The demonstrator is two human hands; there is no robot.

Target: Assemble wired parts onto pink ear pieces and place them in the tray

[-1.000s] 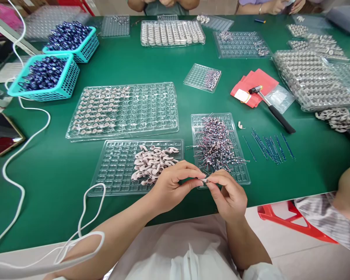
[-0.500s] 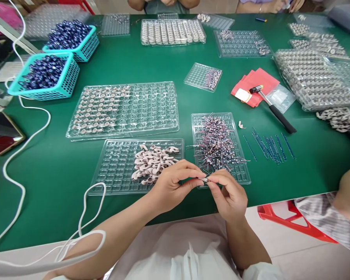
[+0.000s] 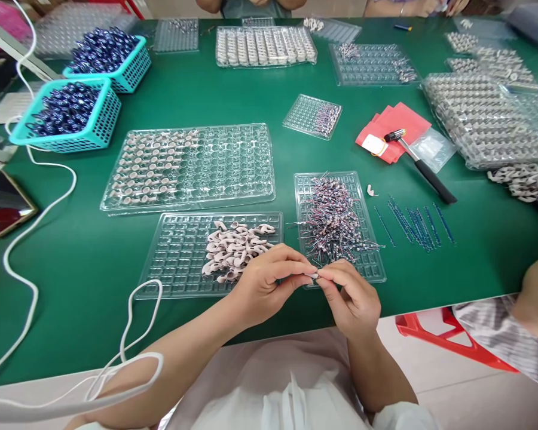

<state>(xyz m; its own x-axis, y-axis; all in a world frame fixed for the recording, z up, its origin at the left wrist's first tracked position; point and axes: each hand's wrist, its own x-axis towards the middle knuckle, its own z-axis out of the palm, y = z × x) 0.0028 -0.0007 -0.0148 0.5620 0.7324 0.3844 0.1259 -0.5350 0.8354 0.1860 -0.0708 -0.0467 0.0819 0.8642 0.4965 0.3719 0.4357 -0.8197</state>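
Observation:
My left hand and my right hand meet at the table's front edge, each with thumb and finger pinched. Between the fingertips sits a small pale earbud shell, mostly covered; both hands grip it, and any tiny part inside is too small to make out. Beside my left hand, a heap of beige earbud shells lies on a clear tray. Just beyond my fingers, a pile of tiny wired components covers much of another clear tray.
A larger tray is partly filled with shells. Two turquoise baskets hold dark blue shiny pieces. Blue strips, a hammer and red bags lie right. A white cable loops left. Co-workers sit opposite and right.
My hands stay in nearly the same place, still pinching the earbud shell, which shows slightly more between the fingertips. The view has shifted very slightly.

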